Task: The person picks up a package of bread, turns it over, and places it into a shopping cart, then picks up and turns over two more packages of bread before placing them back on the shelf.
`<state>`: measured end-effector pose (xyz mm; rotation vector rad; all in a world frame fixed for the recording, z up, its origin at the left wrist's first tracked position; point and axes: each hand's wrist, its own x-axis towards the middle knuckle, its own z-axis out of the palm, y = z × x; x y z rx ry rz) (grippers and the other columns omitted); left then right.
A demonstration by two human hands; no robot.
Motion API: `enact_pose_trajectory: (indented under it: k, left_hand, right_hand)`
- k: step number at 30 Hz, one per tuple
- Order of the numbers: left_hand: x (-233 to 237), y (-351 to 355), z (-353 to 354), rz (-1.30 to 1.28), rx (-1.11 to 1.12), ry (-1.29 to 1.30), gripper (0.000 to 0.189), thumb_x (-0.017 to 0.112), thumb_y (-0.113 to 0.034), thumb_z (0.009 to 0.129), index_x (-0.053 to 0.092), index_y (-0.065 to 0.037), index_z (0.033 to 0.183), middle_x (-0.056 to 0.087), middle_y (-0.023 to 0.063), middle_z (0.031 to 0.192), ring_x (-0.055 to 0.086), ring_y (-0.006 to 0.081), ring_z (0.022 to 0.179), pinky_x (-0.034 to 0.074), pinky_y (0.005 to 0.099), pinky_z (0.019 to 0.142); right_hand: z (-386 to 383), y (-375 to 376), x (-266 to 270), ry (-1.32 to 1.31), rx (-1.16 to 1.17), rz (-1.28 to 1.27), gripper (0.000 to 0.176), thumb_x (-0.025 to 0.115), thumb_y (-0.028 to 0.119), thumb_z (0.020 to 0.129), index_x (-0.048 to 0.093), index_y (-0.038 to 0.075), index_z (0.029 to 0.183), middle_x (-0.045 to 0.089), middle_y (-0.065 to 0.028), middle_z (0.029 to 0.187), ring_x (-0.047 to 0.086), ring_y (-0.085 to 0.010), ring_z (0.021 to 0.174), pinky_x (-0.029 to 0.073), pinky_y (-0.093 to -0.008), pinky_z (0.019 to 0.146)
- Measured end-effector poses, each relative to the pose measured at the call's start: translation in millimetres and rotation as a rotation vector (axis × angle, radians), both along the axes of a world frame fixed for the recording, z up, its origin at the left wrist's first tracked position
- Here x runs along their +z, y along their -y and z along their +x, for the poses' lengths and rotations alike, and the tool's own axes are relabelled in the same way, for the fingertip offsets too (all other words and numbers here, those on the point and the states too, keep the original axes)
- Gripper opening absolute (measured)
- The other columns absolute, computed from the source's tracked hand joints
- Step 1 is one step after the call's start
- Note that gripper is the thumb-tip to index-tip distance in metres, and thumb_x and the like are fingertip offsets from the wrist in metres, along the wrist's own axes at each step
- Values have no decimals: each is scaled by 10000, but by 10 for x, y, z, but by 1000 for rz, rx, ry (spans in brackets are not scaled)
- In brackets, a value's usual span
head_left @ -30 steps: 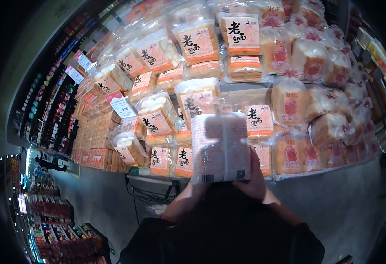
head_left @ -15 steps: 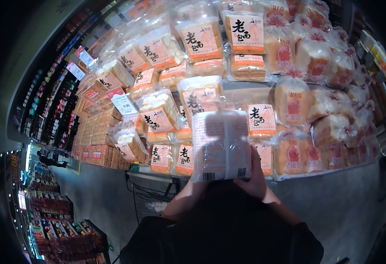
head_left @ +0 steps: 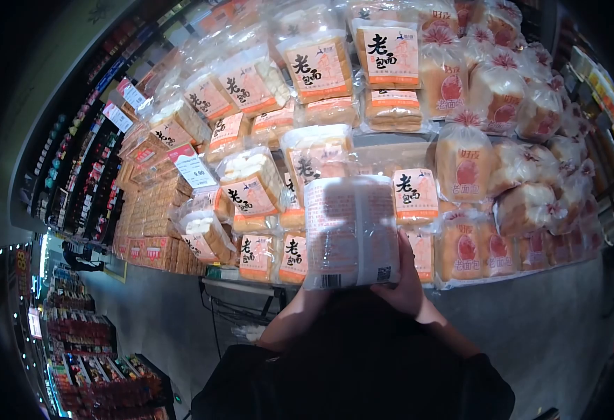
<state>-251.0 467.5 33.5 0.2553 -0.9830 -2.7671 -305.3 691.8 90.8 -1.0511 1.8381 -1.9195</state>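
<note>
Between my two hands I hold a plastic-wrapped pack of bread, its back side with fine print, a barcode and a square code facing me. My right hand grips its right edge and lower corner, thumb along the side. At the lower left corner is my left hand, its fingers mostly hidden behind the pack. Just beyond stand similar bread packs with orange and white labels, one upright pack behind the held one and another to its right.
Bagged loaves with gathered tops fill the display's right side. At left are stacked brown packs and a price card reading 9.90. A dark metal frame stands under the display's front edge. Shelves of goods line the far left.
My view has shifted very slightly, so the display sits a little differently in it. Both hands keep holding the pack in the same pose.
</note>
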Motion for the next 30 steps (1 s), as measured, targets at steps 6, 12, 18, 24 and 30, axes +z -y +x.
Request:
enact_pose_trajectory:
  k: [6, 12, 18, 24, 30]
  left_hand:
    - [-27, 52, -78, 19, -11, -3, 481, 414, -404, 1036, 492, -40, 1340, 599, 124, 1217, 614, 223, 1083, 551, 363, 901]
    - [-33, 91, -142, 37, -13, -17, 509, 411, -427, 1030, 472, -42, 1358, 580, 130, 1244, 598, 230, 1107, 538, 372, 920]
    - [11, 160, -209, 50, 6, -34, 538, 409, -450, 1024, 453, -44, 1375, 560, 136, 1270, 583, 237, 1132, 525, 381, 938]
    - [5, 164, -204, 68, 14, -48, 568, 406, -473, 1019, 434, -47, 1393, 541, 142, 1296, 567, 244, 1156, 511, 389, 957]
    - [19, 154, -227, 72, 8, -53, 599, 404, -496, 1013, 414, -49, 1411, 522, 148, 1322, 551, 251, 1180, 498, 398, 976]
  right_hand:
    - [-20, 42, 7, 10, 1, -15, 1133, 789, 35, 712, 26, 16, 1549, 228, -196, 1565, 233, -310, 1465, 241, -445, 1178]
    - [-50, 84, 41, -59, -18, -44, 1124, 794, 56, 741, 15, 13, 1550, 253, -208, 1552, 283, -318, 1443, 283, -441, 1161]
    - [-24, 118, 64, 67, -32, -67, 1155, 806, 23, 735, -14, 8, 1550, 312, -215, 1527, 349, -313, 1413, 332, -432, 1132]
    - [40, 68, 28, 29, -54, 5, 1154, 819, 18, 723, 20, 23, 1555, 332, -234, 1518, 381, -335, 1401, 369, -450, 1109]
    - [74, 78, 20, -2, -67, 55, 1135, 838, 48, 722, 65, 19, 1553, 354, -236, 1504, 406, -324, 1386, 398, -449, 1086]
